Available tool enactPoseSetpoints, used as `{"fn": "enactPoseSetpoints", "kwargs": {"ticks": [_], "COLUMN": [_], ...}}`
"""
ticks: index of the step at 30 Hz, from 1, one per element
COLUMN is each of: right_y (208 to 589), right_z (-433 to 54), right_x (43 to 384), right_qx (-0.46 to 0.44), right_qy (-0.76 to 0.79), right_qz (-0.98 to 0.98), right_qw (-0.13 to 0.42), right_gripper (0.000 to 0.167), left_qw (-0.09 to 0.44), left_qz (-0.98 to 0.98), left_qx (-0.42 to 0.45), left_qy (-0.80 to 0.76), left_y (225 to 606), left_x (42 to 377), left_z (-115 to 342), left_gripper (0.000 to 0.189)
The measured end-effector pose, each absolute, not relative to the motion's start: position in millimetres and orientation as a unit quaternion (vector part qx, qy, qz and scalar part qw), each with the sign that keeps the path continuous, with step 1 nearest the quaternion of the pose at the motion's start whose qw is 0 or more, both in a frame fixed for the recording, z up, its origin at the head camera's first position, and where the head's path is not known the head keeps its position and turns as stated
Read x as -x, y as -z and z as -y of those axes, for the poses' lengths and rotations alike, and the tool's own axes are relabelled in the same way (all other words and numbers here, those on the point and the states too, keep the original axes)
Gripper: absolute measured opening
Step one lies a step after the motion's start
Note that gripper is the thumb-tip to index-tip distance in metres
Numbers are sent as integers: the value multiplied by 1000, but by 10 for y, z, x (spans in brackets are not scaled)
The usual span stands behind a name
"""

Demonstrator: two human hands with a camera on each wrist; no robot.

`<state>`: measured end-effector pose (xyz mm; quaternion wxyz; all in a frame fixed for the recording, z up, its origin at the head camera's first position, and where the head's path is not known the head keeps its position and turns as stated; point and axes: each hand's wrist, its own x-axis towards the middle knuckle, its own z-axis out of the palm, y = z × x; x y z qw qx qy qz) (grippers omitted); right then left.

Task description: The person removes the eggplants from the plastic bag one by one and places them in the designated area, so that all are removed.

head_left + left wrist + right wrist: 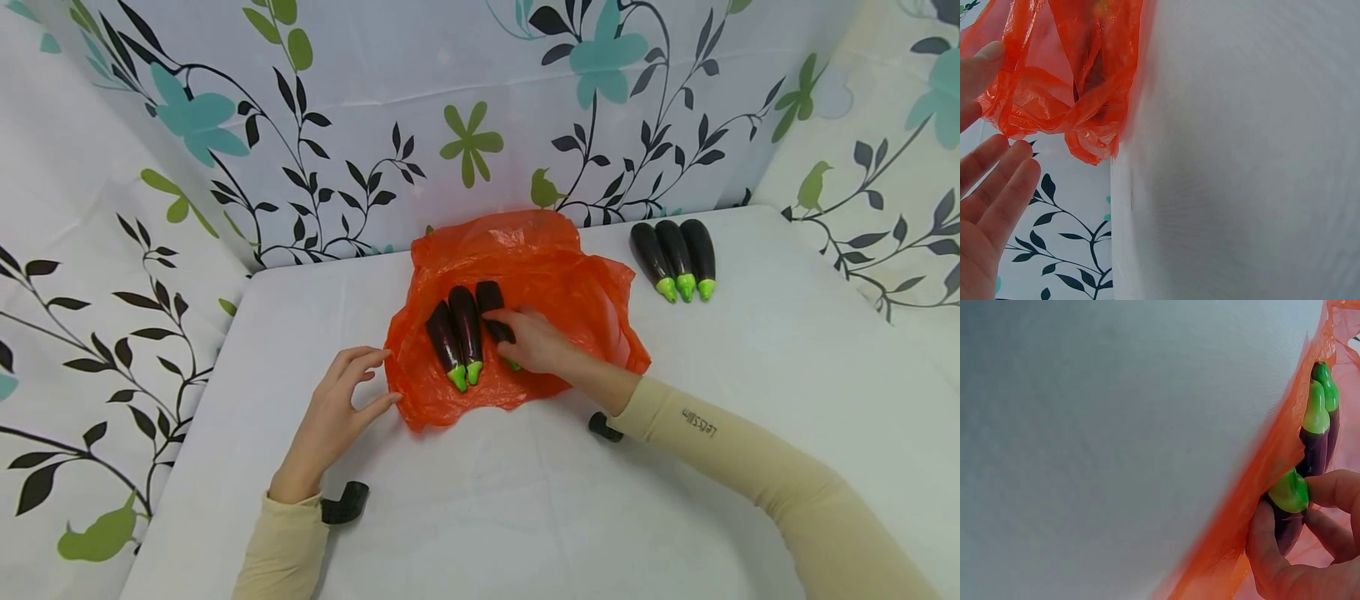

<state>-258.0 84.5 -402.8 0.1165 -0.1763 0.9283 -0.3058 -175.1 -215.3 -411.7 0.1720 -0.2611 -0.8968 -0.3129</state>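
An orange-red plastic bag [585, 308] lies spread on the white table, its near side opened out. On it, two dark purple eggplants with green stem ends, the left eggplant [442, 337] and the middle eggplant [466, 325], lie side by side. My right hand [536, 343] holds a third eggplant [490, 298] just right of them; in the right wrist view, thumb and fingers pinch this eggplant [1288, 528] near its green end. At the bag's left edge, my left hand [330, 412] has its fingers spread and loosely bent, fingertips right at the plastic.
Three more eggplants [673, 258] lie in a row at the table's back right. A patterned curtain [450, 108] with leaves and flowers hangs behind and along the sides of the white table [480, 508]. Dark camera mounts [347, 502] stick out at the wrists.
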Motion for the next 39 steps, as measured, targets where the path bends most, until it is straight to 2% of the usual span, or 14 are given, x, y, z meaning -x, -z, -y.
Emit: {"fn": "enactPoseSetpoints", "kwargs": {"ticks": [7,13,19,29,39], "right_y": [4025,4025,3947,3582,3110], "right_z": [-882,-946,-1091,-1414,-1718], "right_x": [2548,2492,2344,1939,1633], "right_qx": [175,195,218,265,263], "right_qy": [307,322,330,356,394], "right_qz": [-928,-922,-915,-894,-881], "right_qw": [115,89,81,56,8], "right_gripper": [49,42,44,48,49], "left_qw": [169,170,176,175,184], "left_qz": [899,900,896,895,895], "left_qx": [254,252,260,262,264], "left_qy": [314,312,314,317,309], "left_y": [4127,4136,4150,4167,4156], "left_x": [1757,1750,1754,1725,1738], "left_z": [2152,2163,2171,2161,2158], "left_gripper": [62,63,64,64,65]}}
